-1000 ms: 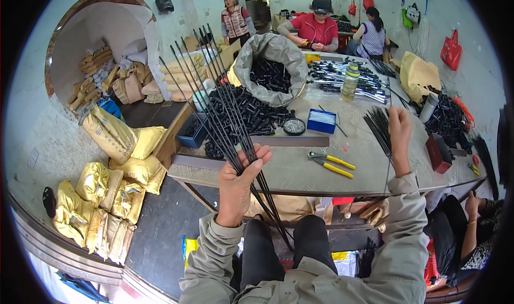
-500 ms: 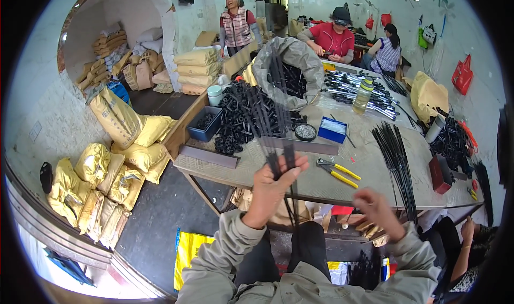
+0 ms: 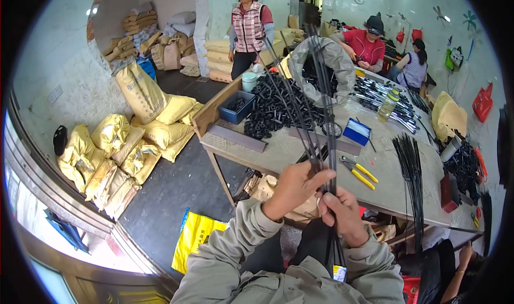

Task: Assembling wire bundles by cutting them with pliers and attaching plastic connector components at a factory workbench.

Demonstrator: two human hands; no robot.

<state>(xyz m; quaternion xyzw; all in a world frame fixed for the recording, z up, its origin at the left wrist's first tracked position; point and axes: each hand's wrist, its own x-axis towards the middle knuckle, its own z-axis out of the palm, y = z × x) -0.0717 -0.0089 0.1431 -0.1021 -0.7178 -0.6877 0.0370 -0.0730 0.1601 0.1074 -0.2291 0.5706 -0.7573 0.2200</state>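
Observation:
In front of my lap, my left hand [image 3: 297, 190] is closed round a bundle of long thin black rods [image 3: 331, 127]. The rods stand nearly upright, their upper ends fanned apart and their lower ends reaching down between my knees. Just below and to the right, my right hand [image 3: 344, 213] is closed on the same rods, fingers curled in and thumb up. Yellow-handled pliers [image 3: 360, 171] lie on the table [image 3: 278, 162] to the right of the rods. Farther right rests another bundle of black rods [image 3: 409, 181], overhanging the table's near edge.
Beyond my hands lie a heap of black plastic parts [image 3: 267, 103], a blue-grey bin [image 3: 235, 106], a grey sack [image 3: 348, 74], a blue box [image 3: 357, 131] and a bottle [image 3: 388, 106]. Yellow sacks [image 3: 155, 135] stand left. A person [image 3: 251, 31] stands behind; others sit at right.
My right hand has come in from the right and closed on the rods below my left hand. The view has shifted left, and the standing person has turned.

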